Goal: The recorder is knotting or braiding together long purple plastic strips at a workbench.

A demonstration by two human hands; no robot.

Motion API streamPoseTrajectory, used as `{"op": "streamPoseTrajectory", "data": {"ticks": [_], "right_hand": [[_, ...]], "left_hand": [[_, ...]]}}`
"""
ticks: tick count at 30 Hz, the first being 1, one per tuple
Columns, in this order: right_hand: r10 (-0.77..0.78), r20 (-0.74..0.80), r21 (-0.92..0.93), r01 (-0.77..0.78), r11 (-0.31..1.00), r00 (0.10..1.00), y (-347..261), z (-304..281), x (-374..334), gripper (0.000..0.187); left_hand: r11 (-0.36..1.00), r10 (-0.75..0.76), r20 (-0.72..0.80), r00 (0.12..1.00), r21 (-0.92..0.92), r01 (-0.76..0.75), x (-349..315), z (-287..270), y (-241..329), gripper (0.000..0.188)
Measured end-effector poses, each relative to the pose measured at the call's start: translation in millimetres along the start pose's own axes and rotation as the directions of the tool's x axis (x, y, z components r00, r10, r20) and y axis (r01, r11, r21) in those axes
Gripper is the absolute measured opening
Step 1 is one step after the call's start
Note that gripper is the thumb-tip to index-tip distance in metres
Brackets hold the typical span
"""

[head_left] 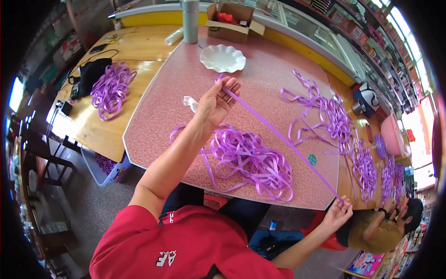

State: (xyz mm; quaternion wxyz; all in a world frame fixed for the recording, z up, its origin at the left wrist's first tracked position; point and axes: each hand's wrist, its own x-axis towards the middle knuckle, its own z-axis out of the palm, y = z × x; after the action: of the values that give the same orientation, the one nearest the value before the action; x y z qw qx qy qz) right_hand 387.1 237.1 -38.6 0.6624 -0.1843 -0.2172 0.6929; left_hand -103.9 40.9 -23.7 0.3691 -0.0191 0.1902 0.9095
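Observation:
A long purple ribbon [278,135] is stretched taut between my two hands above a pink speckled table [172,88]. My left hand [218,102] pinches its far end, raised over the table's middle. At the table's near right corner my right hand [338,213] pinches the other end. Under the ribbon lies a loose heap of purple ribbon strips [251,160]. A second tangle of ribbon [332,116] lies at the table's right side.
A white scalloped plate [223,58], a grey tumbler [190,21] and an open cardboard box [232,21] stand at the far end. More purple ribbon [111,88] and a black bag [90,72] lie on the wooden table at left. Another person [381,223] sits at lower right.

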Motion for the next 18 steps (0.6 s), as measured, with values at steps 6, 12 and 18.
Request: {"op": "streamPoseTrajectory", "data": {"ticks": [6,12,18], "right_hand": [[-0.075,-0.046,-0.031,0.074,0.997,0.996,-9,-14,37,0.013],[-0.083,0.216,-0.463,0.177,0.869,0.973,39,46,16,0.027],[0.22,0.744,-0.657,0.633,0.41,0.631,124,185,-84,0.012]], "left_hand": [[0.997,0.074,-0.013,0.997,0.016,-0.074,-6,-3,16,0.028],[0.624,0.009,0.44,0.898,0.699,-0.349,-67,26,-19,0.036],[0.353,-0.291,0.509,0.81,0.844,-0.404,-116,51,-40,0.03]]}}
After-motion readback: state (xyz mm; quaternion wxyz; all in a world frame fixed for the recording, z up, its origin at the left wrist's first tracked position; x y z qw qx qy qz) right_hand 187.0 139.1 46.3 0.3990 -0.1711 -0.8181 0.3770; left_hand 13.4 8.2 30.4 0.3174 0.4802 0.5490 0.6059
